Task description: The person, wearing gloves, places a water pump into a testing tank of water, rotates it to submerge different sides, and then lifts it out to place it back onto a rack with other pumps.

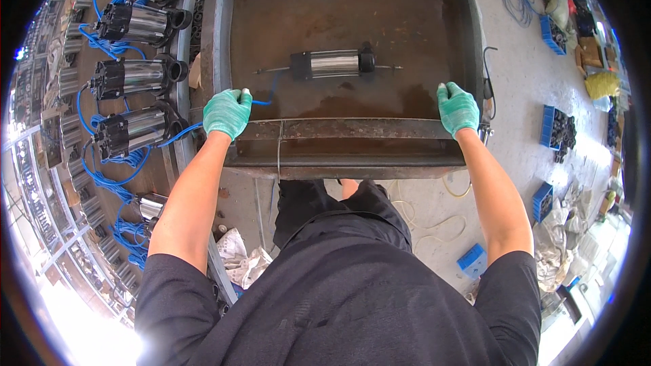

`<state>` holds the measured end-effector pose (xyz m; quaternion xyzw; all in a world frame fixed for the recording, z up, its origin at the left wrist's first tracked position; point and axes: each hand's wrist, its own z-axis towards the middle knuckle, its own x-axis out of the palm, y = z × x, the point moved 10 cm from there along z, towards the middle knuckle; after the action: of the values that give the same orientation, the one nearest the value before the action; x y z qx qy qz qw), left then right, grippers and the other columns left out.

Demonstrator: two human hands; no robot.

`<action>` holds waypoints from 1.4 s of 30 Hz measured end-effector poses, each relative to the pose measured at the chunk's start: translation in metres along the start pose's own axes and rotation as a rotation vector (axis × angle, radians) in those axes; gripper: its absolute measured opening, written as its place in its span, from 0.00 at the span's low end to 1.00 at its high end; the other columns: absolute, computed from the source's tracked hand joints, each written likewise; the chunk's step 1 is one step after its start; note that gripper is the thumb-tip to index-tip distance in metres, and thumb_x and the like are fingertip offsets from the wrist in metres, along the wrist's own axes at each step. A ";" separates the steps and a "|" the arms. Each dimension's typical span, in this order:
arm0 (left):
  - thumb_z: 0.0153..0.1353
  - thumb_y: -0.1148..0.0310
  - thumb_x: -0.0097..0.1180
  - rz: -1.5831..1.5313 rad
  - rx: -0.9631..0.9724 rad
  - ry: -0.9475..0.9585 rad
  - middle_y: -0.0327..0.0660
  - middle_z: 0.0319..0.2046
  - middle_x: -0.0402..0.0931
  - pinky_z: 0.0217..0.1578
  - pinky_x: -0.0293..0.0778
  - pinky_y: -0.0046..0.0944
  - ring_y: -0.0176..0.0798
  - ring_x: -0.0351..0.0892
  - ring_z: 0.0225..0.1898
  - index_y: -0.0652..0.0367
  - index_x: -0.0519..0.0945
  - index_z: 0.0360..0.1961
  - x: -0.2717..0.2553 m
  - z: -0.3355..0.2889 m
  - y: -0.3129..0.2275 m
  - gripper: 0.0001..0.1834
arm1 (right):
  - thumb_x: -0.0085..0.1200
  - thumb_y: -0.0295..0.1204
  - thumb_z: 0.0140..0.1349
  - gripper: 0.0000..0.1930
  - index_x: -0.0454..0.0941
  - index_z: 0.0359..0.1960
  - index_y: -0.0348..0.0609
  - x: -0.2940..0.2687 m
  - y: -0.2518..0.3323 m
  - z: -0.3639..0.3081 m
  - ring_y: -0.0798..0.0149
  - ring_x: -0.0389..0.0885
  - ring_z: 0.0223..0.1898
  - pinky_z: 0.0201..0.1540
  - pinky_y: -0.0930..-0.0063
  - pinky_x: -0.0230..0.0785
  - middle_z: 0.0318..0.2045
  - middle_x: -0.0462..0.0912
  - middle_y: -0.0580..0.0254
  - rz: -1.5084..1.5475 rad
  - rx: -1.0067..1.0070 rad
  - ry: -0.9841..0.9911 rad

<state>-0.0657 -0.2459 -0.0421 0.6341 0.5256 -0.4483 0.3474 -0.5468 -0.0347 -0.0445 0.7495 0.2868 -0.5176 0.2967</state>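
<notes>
A metal tank (475,47) of brownish water stands before me. In it lies a silver and black cylindrical pump (334,64) on its side, a thin rod sticking out at each end. My left hand (228,113), in a green glove, is closed at the near left, by one end of a rusty metal bar (352,128) across the tank. A blue cable (260,102) runs from the left past this hand into the water. My right hand (458,108), gloved alike, is closed by the bar's other end. What either hand grips is hidden.
Several similar pumps (132,77) with coiled blue cables line a bench on the left. On the floor to the right are blue bins (550,126) of dark parts, a yellow sack (603,85), a loose hose (434,230) and a blue crate (472,261).
</notes>
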 end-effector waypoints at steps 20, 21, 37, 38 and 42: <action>0.70 0.49 0.46 0.001 -0.003 0.005 0.51 0.37 0.84 0.45 0.78 0.54 0.59 0.83 0.41 0.54 0.87 0.33 -0.003 -0.001 -0.002 0.24 | 0.44 0.49 0.72 0.20 0.83 0.43 0.48 0.003 -0.002 0.001 0.37 0.83 0.44 0.49 0.46 0.75 0.38 0.86 0.43 -0.023 0.007 0.017; 0.70 0.49 0.46 -0.005 -0.002 0.003 0.51 0.37 0.84 0.45 0.78 0.54 0.59 0.83 0.41 0.54 0.87 0.33 -0.002 -0.001 -0.001 0.24 | 0.44 0.49 0.72 0.20 0.83 0.43 0.48 0.002 -0.001 0.001 0.37 0.83 0.44 0.49 0.46 0.75 0.38 0.86 0.43 -0.012 0.001 0.005; 0.72 0.52 0.45 -0.014 0.108 -0.057 0.49 0.41 0.82 0.47 0.76 0.54 0.59 0.81 0.44 0.55 0.83 0.39 -0.002 -0.003 -0.006 0.20 | 0.43 0.49 0.73 0.20 0.82 0.39 0.48 -0.003 -0.001 0.001 0.37 0.83 0.42 0.48 0.46 0.75 0.36 0.86 0.43 0.015 0.015 -0.016; 0.71 0.54 0.49 -0.017 0.117 -0.046 0.50 0.41 0.82 0.47 0.76 0.53 0.59 0.81 0.44 0.56 0.82 0.41 -0.001 -0.001 -0.007 0.18 | 0.43 0.49 0.73 0.20 0.82 0.39 0.48 -0.003 -0.002 0.002 0.37 0.83 0.42 0.48 0.46 0.75 0.36 0.86 0.43 0.014 0.023 -0.012; 0.66 0.62 0.57 -0.202 0.194 -0.088 0.52 0.43 0.83 0.49 0.77 0.52 0.58 0.82 0.46 0.59 0.82 0.44 -0.003 0.005 -0.013 0.13 | 0.43 0.49 0.73 0.20 0.82 0.41 0.49 -0.004 -0.005 0.001 0.38 0.84 0.42 0.48 0.47 0.75 0.36 0.86 0.44 0.049 0.045 -0.003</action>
<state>-0.0798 -0.2484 -0.0405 0.5883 0.5251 -0.5572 0.2603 -0.5519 -0.0324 -0.0418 0.7619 0.2563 -0.5178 0.2927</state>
